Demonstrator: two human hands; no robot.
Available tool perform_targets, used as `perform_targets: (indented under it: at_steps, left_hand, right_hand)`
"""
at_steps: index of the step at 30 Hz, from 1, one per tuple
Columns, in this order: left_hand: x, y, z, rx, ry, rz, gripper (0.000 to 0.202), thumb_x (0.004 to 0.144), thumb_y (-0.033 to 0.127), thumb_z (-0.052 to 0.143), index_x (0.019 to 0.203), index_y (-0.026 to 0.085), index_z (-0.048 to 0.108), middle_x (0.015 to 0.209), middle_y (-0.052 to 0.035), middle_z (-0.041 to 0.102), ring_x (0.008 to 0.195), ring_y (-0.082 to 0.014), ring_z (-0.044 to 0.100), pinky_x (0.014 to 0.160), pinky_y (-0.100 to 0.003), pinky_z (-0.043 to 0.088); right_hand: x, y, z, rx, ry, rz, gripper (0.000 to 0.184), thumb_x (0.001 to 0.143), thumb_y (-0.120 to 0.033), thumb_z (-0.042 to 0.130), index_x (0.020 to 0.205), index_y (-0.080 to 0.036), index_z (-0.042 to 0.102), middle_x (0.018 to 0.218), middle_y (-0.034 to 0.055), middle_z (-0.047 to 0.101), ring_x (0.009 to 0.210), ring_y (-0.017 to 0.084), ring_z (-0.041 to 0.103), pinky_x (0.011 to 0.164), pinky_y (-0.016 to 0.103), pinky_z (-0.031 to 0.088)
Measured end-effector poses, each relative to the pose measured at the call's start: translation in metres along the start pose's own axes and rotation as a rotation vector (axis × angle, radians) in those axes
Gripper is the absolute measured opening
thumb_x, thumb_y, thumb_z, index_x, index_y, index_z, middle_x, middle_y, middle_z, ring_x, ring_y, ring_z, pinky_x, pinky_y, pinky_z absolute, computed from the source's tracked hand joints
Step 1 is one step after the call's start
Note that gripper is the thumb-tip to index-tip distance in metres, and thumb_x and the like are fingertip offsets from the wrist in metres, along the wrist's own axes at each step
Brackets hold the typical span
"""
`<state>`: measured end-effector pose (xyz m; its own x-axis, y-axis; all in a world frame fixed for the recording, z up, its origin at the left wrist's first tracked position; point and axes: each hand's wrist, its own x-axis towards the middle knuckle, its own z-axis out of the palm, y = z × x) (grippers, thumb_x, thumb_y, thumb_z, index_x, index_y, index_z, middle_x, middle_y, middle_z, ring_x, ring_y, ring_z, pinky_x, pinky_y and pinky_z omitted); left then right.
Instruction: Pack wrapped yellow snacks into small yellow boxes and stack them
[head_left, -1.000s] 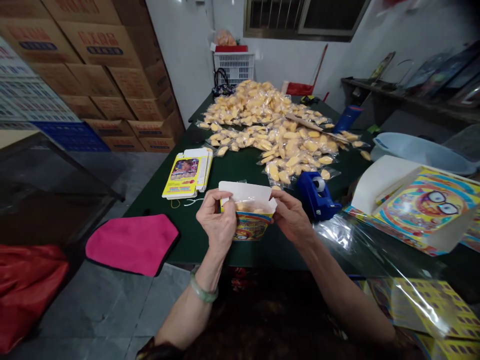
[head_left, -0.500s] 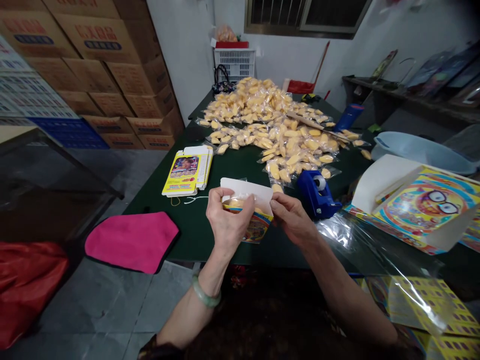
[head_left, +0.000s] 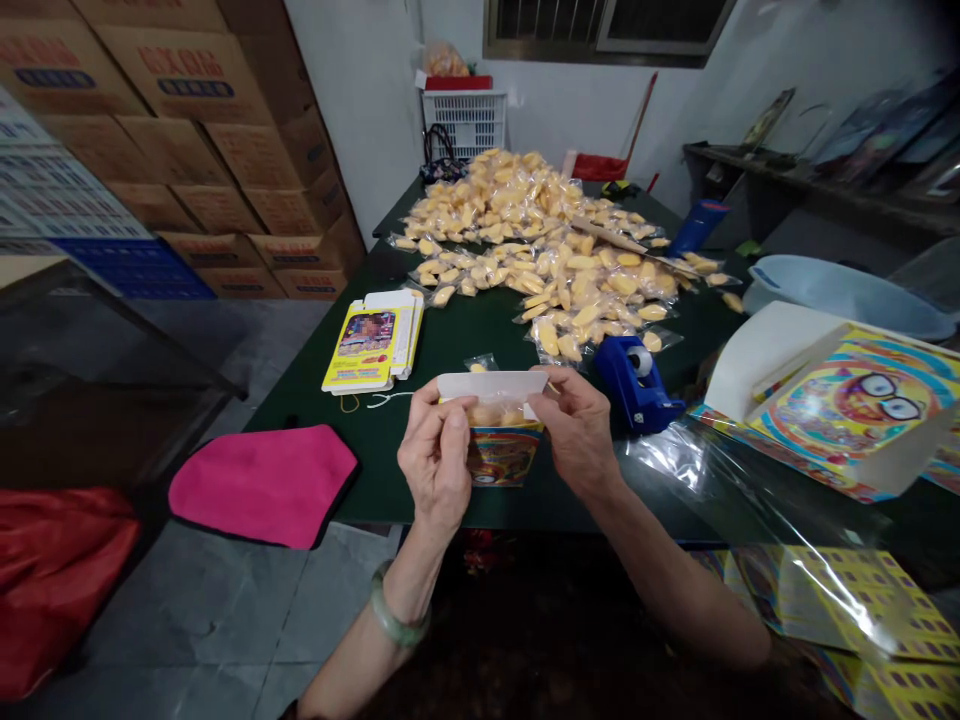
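Note:
Between my hands a small printed carton [head_left: 501, 452] stands near the table's front edge, its white flap raised at the back. Clear-wrapped yellow pieces show in its open top. My left hand [head_left: 437, 455] grips the carton's left side, fingers bent at the top edge. At the right corner my right hand [head_left: 576, 425] pinches the flap and side between thumb and fingers. Just behind the carton lies one wrapped piece [head_left: 480, 364]. A large heap of wrapped yellow pieces [head_left: 525, 200] spreads over the far part of the dark green table [head_left: 300, 408].
To the right are a blue tape dispenser [head_left: 637, 385], a large open carton [head_left: 847, 400] and a light blue basin [head_left: 840, 295]. Flattened yellow cartons [head_left: 371, 342] lie left. A pink cloth piece [head_left: 262, 487] sits at the left edge. Brown boxes [head_left: 202, 150] are stacked behind.
My left hand has shifted slightly left and down, its thumb drawn back from the carton's opening. My right hand has moved up onto the flap's right corner. The carton now faces me more squarely.

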<state>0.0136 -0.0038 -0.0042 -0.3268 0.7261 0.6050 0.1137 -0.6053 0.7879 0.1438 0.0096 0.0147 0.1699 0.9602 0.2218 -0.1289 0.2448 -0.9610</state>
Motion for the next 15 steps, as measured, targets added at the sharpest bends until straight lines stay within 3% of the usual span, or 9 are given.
perform_targets:
  at_steps: [2, 5, 10, 15]
  left_hand:
    - [0.000, -0.005, -0.001, -0.109, 0.061, -0.052, 0.015, 0.088, 0.028, 0.057, 0.097, 0.021, 0.066, 0.103, -0.0050, 0.063, 0.094, -0.0155, 0.061, 0.081, -0.027, 0.048]
    - [0.006, -0.008, -0.003, -0.266, 0.060, -0.141, 0.035, 0.081, 0.028, 0.067, 0.115, 0.026, 0.055, 0.097, -0.0032, 0.064, 0.084, -0.0128, 0.062, 0.071, -0.023, 0.050]
    - [0.019, -0.005, -0.012, -0.367, -0.138, -0.211, 0.012, 0.075, 0.024, 0.071, 0.073, 0.019, 0.061, 0.092, -0.0047, 0.062, 0.082, -0.0157, 0.061, 0.068, -0.027, 0.051]
    - [0.018, -0.008, -0.015, -0.437, -0.115, -0.180, 0.010, 0.072, 0.023, 0.072, 0.068, 0.020, 0.063, 0.094, -0.0043, 0.062, 0.092, -0.0208, 0.063, 0.079, -0.038, 0.052]
  right_hand:
    - [0.003, 0.002, 0.001, 0.008, 0.014, -0.044, 0.013, 0.070, -0.014, 0.059, 0.081, -0.020, 0.062, 0.070, -0.0035, 0.055, 0.054, 0.007, 0.042, 0.047, 0.021, 0.030]
    - [0.009, 0.002, -0.002, 0.028, -0.032, -0.135, 0.007, 0.070, -0.013, 0.060, 0.072, -0.019, 0.061, 0.080, -0.0010, 0.058, 0.055, 0.007, 0.042, 0.044, 0.020, 0.025]
    - [0.011, 0.007, -0.018, 0.077, -0.201, -0.125, 0.008, 0.074, -0.017, 0.059, 0.071, -0.020, 0.065, 0.089, 0.0021, 0.061, 0.059, 0.008, 0.044, 0.044, 0.020, 0.028]
    - [0.008, 0.007, -0.029, 0.030, -0.314, -0.191, 0.019, 0.084, -0.031, 0.055, 0.084, -0.020, 0.070, 0.101, 0.0062, 0.060, 0.076, 0.013, 0.055, 0.058, 0.026, 0.043]
